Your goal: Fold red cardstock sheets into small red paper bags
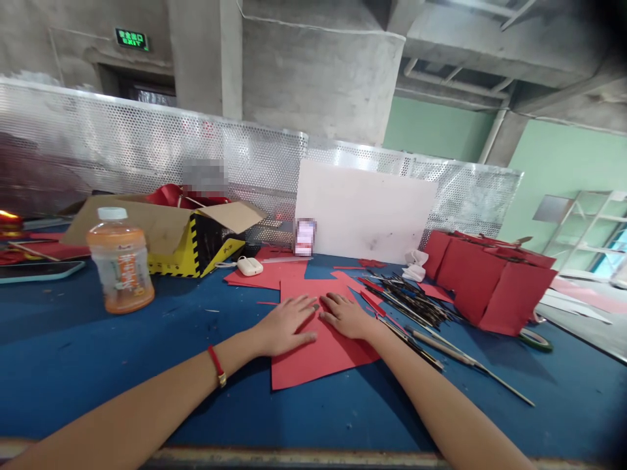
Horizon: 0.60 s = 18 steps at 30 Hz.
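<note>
In the head view, a red sheet of paper point(304, 369) is found on the blue table point(220, 418), directly in front of the person. The left hand point(289, 324) and the right hand point(347, 315) are laid on it palm down, fingers extended — nothing is grasped. For good flattening, it is judged that pressure should be spread evenly through both palms and the edges kept square. On the right, a heap of thin dark sticks point(416, 303) and a wooden-handled tool point(441, 346) are noted near the right forearm; sideways movement could be hindered there. Red bags point(504, 287) are placed beyond. On the left, a bottle point(120, 271), a cardboard box point(169, 251) and a white case point(249, 266) are recorded — all clear of the sheet.
</note>
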Motion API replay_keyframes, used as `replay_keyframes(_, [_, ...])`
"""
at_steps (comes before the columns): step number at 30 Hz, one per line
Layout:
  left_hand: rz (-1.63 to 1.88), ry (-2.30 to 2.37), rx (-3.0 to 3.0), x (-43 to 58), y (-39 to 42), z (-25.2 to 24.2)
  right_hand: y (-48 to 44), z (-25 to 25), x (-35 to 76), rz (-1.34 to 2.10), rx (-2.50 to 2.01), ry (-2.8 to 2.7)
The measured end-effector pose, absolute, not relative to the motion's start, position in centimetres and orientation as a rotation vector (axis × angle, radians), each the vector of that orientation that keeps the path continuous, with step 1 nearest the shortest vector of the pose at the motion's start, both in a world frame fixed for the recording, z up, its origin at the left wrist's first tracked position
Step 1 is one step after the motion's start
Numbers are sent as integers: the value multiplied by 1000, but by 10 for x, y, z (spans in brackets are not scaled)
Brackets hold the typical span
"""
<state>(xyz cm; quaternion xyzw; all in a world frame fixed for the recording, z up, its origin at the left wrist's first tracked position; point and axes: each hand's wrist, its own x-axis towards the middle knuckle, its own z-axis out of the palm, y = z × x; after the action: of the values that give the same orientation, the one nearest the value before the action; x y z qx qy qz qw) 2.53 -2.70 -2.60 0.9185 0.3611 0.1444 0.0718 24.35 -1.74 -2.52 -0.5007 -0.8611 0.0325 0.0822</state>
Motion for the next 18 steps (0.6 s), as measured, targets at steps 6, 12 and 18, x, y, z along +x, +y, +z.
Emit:
replay_keyframes(6, [154, 1169, 2783, 35, -34, -29, -20, -27, 235, 221, -1634, -2520])
replay_keyframes(12, [134, 1185, 2806, 36, -33, -28, -16, -34, 235, 120, -1563, -2524])
replay_keyframes(18, [178, 1151, 2797, 36, -34, -28, -12, -37, 239, 99, -1467, -2560])
